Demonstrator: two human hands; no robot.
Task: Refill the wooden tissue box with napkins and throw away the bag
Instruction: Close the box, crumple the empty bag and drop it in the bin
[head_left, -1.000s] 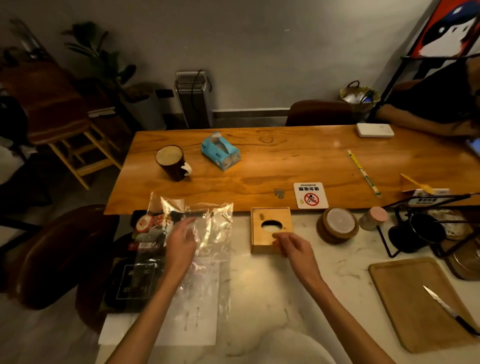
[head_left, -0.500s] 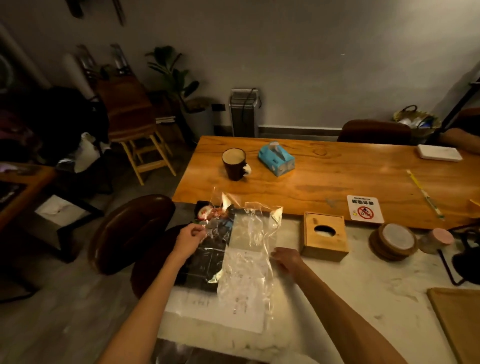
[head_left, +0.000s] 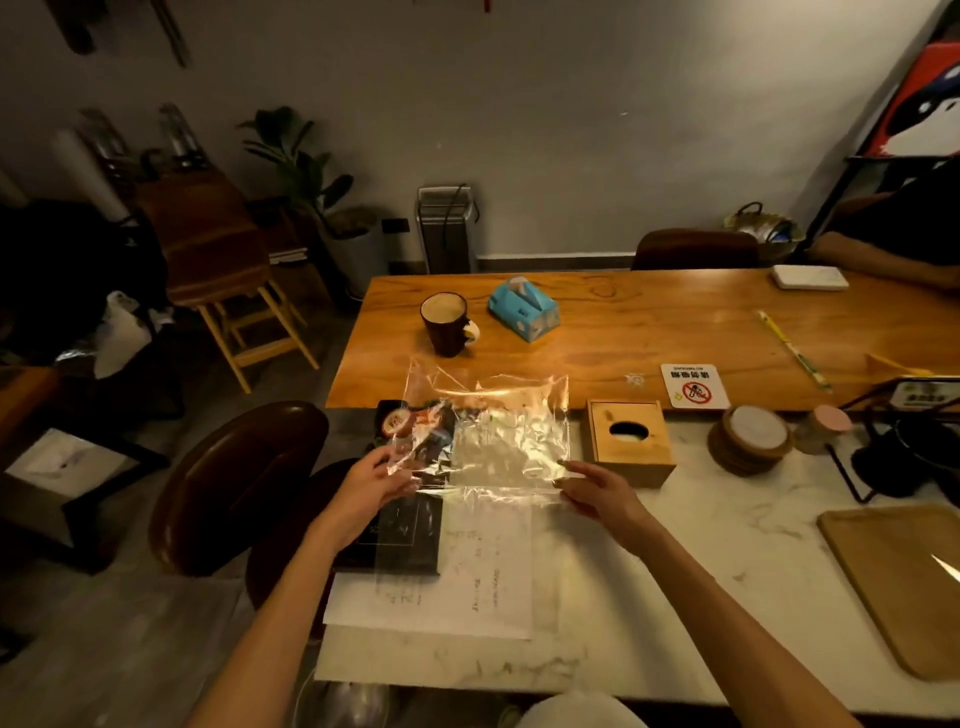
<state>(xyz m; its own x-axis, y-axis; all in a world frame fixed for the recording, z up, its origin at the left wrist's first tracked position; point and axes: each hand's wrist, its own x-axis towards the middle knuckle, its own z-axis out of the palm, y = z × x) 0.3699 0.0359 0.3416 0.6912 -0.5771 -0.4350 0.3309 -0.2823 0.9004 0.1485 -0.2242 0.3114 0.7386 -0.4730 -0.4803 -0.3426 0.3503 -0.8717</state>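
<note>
A clear, crinkled plastic bag (head_left: 493, 441) is stretched upright between both hands above the white marble counter (head_left: 675, 597). My left hand (head_left: 371, 486) pinches its lower left corner and my right hand (head_left: 592, 491) pinches its lower right corner. The bag looks empty. Just right of the bag stands the wooden tissue box (head_left: 628, 441), lid on, with an oval slot on top; something white shows faintly in the slot.
A black menu (head_left: 405, 540) and a white paper sheet (head_left: 467, 587) lie under the bag. Behind, on the wooden table (head_left: 649, 332), are a dark mug (head_left: 447, 325) and a blue tissue pack (head_left: 523, 308). Coasters (head_left: 748, 439) and a cutting board (head_left: 904, 582) sit right. Brown chairs (head_left: 234, 483) stand left.
My right hand left the wooden box and took the bag's right corner. Both hands lifted the bag off the counter and spread it upright. The camera swung left, then back.
</note>
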